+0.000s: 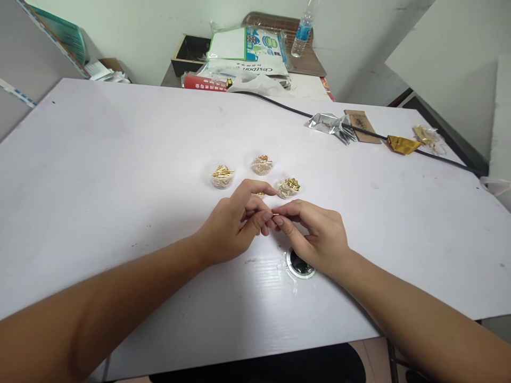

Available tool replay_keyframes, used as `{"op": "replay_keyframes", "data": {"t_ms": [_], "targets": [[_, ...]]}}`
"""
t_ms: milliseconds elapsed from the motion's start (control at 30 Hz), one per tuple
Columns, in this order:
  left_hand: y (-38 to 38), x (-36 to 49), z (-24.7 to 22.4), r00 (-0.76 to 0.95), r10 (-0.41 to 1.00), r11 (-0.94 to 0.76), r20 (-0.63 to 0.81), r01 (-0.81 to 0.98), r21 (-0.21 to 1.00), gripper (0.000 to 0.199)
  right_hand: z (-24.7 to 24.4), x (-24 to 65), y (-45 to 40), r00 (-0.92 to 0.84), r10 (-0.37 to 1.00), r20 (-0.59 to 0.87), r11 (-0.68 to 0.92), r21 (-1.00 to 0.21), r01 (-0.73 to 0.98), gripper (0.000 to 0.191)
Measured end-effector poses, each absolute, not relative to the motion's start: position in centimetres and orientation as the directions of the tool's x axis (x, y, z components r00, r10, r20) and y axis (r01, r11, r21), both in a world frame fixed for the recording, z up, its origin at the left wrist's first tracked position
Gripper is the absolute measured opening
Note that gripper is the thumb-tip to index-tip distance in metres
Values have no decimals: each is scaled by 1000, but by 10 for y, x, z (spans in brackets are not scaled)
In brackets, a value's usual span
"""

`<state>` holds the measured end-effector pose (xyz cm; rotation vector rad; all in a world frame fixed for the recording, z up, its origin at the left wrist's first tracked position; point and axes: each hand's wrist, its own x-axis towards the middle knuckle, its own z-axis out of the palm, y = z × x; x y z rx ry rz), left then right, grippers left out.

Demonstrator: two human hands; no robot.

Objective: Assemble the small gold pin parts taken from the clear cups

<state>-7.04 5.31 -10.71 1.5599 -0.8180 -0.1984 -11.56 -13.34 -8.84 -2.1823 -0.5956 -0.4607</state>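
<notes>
My left hand (235, 221) and my right hand (313, 229) meet over the middle of the white table (139, 159). Between their fingertips is a tiny gold-coloured pin (275, 214), pinched from both sides. The left index finger is raised off it. Just beyond my hands stand small clear cups: one with long gold pins (222, 176), one with small gold pieces (262, 164) and one with short gold tubes (288, 187). Another cup with gold pieces (259, 195) is mostly hidden behind my left hand.
A round black cable grommet (301, 263) lies under my right wrist. Across the far right runs a black cable (279, 103), by silver foil (329, 125), a cardboard piece (362, 126) and a gold foil pouch (403, 144). A water bottle (302, 34) stands behind the table.
</notes>
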Motion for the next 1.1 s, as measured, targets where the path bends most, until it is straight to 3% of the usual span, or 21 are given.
{"op": "replay_keyframes", "data": {"t_ms": [400,533,767,1100], "targets": [[53,-70,-106,682,-617,81,392,-440,894,24,-86,-114,-135,791,268,550,-534,-599,597,13],[54,-70,-103,723,-597,63,349,-391,918,21,-86,-113,-137,789,273,551,-520,-605,603,14],[53,-71,-98,756,-594,79,276,-286,955,11,-89,-114,-137,840,238,487,-414,-732,541,11],[52,-72,-92,779,-596,99,194,-168,981,8,-87,-113,-136,841,242,483,-394,-743,541,8]]}}
